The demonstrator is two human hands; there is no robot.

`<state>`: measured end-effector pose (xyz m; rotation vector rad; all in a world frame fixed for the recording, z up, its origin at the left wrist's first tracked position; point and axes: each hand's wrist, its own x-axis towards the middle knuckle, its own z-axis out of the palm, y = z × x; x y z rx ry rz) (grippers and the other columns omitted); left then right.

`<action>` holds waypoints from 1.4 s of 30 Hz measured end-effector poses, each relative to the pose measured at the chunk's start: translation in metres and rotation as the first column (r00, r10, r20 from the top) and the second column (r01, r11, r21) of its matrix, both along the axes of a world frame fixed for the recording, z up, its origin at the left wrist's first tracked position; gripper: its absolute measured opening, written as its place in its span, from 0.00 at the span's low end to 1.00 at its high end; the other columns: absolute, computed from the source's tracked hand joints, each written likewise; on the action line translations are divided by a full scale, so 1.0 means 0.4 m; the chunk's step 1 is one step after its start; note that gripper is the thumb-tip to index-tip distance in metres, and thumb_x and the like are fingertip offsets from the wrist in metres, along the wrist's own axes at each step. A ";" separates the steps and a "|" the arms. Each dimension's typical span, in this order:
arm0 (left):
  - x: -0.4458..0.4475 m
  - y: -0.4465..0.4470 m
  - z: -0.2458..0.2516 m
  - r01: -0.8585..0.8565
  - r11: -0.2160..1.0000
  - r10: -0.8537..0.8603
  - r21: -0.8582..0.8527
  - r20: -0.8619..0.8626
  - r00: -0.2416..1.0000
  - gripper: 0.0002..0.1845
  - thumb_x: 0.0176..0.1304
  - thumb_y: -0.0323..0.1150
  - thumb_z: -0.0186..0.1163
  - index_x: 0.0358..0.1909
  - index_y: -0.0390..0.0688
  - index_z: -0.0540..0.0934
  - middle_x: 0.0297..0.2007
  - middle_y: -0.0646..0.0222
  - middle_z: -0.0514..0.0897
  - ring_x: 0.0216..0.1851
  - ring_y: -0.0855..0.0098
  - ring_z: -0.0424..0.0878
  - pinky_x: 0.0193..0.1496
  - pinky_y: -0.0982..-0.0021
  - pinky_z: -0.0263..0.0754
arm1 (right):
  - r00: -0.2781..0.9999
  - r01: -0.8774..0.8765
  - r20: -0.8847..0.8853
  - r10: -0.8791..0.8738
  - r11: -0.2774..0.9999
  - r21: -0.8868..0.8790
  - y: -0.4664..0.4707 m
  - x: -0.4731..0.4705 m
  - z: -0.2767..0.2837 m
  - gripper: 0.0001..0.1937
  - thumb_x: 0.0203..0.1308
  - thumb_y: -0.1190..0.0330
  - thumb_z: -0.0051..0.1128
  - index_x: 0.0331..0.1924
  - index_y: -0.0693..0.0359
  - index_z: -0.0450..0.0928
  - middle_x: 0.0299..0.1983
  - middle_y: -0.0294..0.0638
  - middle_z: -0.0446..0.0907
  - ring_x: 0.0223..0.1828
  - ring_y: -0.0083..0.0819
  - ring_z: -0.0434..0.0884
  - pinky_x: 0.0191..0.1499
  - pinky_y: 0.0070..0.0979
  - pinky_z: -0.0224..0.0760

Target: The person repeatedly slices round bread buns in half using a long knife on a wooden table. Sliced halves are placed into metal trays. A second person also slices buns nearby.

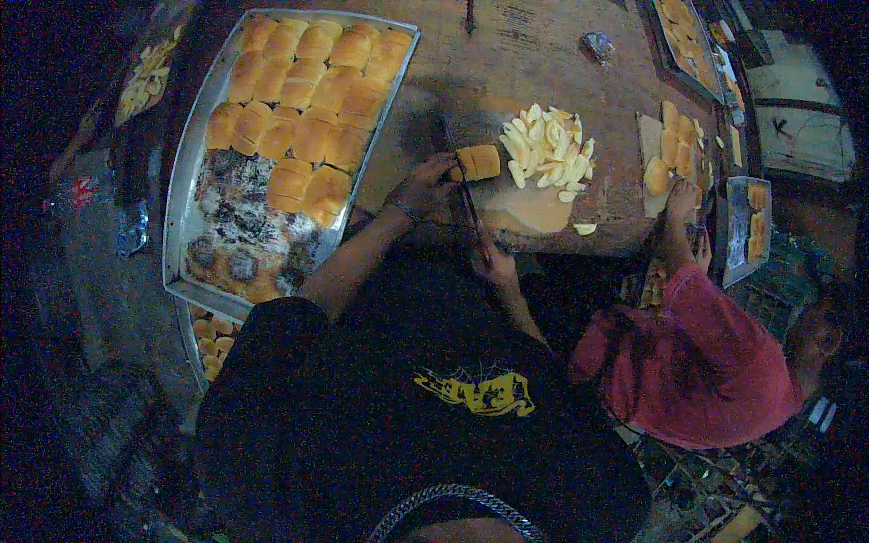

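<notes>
My left hand (pixel 429 178) has its fingertips on the left end of a golden-brown bread roll (pixel 483 161), which lies on the wooden table. In my right hand (pixel 500 263) is a long, dark-bladed knife (pixel 467 197). Its blade points away from me and crosses the roll near my left fingertips. How deep the edge sits in the bread cannot be told. Just right of the roll is a heap of pale cut bread pieces (pixel 546 146). A light flat patch (pixel 533 209), perhaps a sheet or board, lies below the heap.
On my left, a large metal tray (pixel 178 203) holds rows of bread rolls (pixel 316 88); its near part is blackened. Beneath shows another tray of rolls (pixel 214 343). At right, a co-worker in a red shirt (pixel 713 366) handles rolls (pixel 675 139). A small wrapped packet (pixel 597 46) lies farther back.
</notes>
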<state>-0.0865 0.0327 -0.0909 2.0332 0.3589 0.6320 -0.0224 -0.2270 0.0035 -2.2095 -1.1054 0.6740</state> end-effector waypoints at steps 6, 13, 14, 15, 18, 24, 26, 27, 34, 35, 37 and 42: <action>-0.010 0.011 0.069 0.024 1.000 -0.025 -0.005 -0.145 0.989 0.35 0.55 0.34 0.76 0.65 0.43 0.75 0.63 0.53 0.79 0.66 0.50 0.76 0.67 0.54 0.77 | 0.997 -0.072 -0.017 0.072 0.996 0.044 -0.346 -0.023 -0.035 0.36 0.68 0.73 0.62 0.79 0.47 0.65 0.36 0.43 0.87 0.35 0.38 0.86 0.43 0.31 0.79; 0.075 -0.002 0.161 0.013 0.989 -0.011 0.145 -0.010 1.000 0.37 0.54 0.36 0.76 0.67 0.45 0.75 0.63 0.51 0.79 0.61 0.47 0.80 0.63 0.53 0.79 | 0.983 0.047 0.180 -0.042 0.999 -0.023 -0.165 0.097 0.012 0.35 0.68 0.74 0.61 0.78 0.51 0.64 0.31 0.48 0.83 0.24 0.41 0.81 0.33 0.34 0.76; 0.086 -0.002 0.163 0.047 0.986 -0.042 0.161 -0.034 0.999 0.36 0.54 0.36 0.76 0.66 0.45 0.76 0.63 0.50 0.79 0.60 0.47 0.81 0.63 0.54 0.80 | 0.981 0.021 0.192 -0.020 1.000 -0.004 -0.148 0.105 0.017 0.34 0.68 0.73 0.60 0.78 0.51 0.64 0.31 0.49 0.82 0.24 0.41 0.81 0.32 0.34 0.76; 0.094 -0.001 0.161 0.081 0.981 -0.072 0.174 -0.059 0.996 0.36 0.54 0.37 0.76 0.66 0.45 0.76 0.62 0.50 0.79 0.59 0.47 0.82 0.62 0.54 0.80 | 0.979 -0.007 0.205 0.004 1.000 0.013 -0.144 0.106 0.022 0.34 0.69 0.73 0.60 0.78 0.52 0.63 0.32 0.50 0.82 0.24 0.41 0.81 0.32 0.34 0.76; 0.103 0.005 0.132 0.083 0.977 -0.064 0.199 -0.101 0.993 0.33 0.55 0.39 0.76 0.64 0.43 0.78 0.62 0.51 0.80 0.58 0.48 0.83 0.61 0.55 0.81 | 0.989 -0.030 0.144 0.022 0.998 0.054 -0.181 0.082 0.034 0.34 0.69 0.72 0.59 0.79 0.50 0.63 0.36 0.50 0.84 0.25 0.41 0.82 0.30 0.36 0.75; 0.135 0.007 0.054 0.048 0.956 -0.101 0.289 0.170 0.980 0.32 0.55 0.39 0.75 0.62 0.40 0.79 0.59 0.52 0.82 0.56 0.48 0.84 0.58 0.54 0.82 | 0.999 0.043 -0.017 -0.047 0.986 -0.164 -0.166 0.054 0.070 0.35 0.68 0.72 0.60 0.79 0.48 0.63 0.45 0.52 0.87 0.36 0.45 0.87 0.38 0.42 0.79; 0.136 0.009 0.046 0.046 0.966 -0.079 0.255 0.121 0.989 0.32 0.54 0.38 0.75 0.61 0.40 0.80 0.57 0.52 0.83 0.55 0.49 0.83 0.55 0.54 0.82 | 0.947 -0.065 0.320 0.037 0.995 0.077 -0.049 0.078 0.066 0.35 0.67 0.74 0.60 0.78 0.49 0.63 0.45 0.54 0.87 0.38 0.50 0.87 0.41 0.42 0.79; 0.136 0.010 0.046 0.046 0.978 -0.062 0.202 0.073 0.995 0.31 0.53 0.38 0.75 0.60 0.40 0.80 0.56 0.52 0.83 0.54 0.49 0.83 0.54 0.53 0.82 | 0.875 -0.150 0.481 0.047 0.972 0.179 0.024 0.101 0.059 0.36 0.67 0.74 0.59 0.78 0.50 0.63 0.46 0.55 0.86 0.39 0.52 0.86 0.42 0.42 0.79; 0.120 0.005 0.068 0.094 0.947 -0.119 0.307 0.065 0.991 0.26 0.56 0.37 0.73 0.57 0.40 0.81 0.50 0.54 0.84 0.51 0.49 0.83 0.51 0.52 0.83 | 0.997 0.029 0.064 -0.033 0.997 0.075 0.150 0.122 0.032 0.36 0.66 0.74 0.58 0.79 0.49 0.62 0.44 0.61 0.84 0.39 0.59 0.85 0.43 0.45 0.78; 0.123 0.002 0.070 0.083 0.964 -0.096 0.254 0.040 0.995 0.26 0.56 0.37 0.73 0.56 0.40 0.82 0.50 0.55 0.84 0.51 0.49 0.83 0.51 0.52 0.82 | 0.995 0.019 0.092 -0.027 0.996 0.084 0.094 0.099 0.029 0.36 0.67 0.74 0.58 0.79 0.48 0.62 0.44 0.62 0.84 0.39 0.59 0.85 0.43 0.45 0.78; 0.127 -0.002 0.074 0.060 0.971 -0.072 0.230 0.042 0.997 0.25 0.56 0.37 0.73 0.55 0.40 0.82 0.49 0.55 0.85 0.49 0.49 0.84 0.51 0.52 0.82 | 0.992 0.097 -0.040 -0.117 0.938 -0.332 -0.061 0.030 0.029 0.36 0.69 0.72 0.57 0.80 0.46 0.60 0.44 0.60 0.85 0.38 0.58 0.84 0.44 0.44 0.78; 0.127 0.012 0.107 0.155 0.986 -0.162 -0.059 -0.170 0.972 0.25 0.55 0.40 0.73 0.54 0.44 0.82 0.52 0.55 0.84 0.51 0.48 0.84 0.53 0.51 0.82 | 0.996 -0.027 -0.083 0.024 0.999 -0.033 -0.336 -0.029 -0.002 0.38 0.69 0.74 0.58 0.82 0.45 0.57 0.41 0.47 0.86 0.39 0.41 0.87 0.42 0.33 0.77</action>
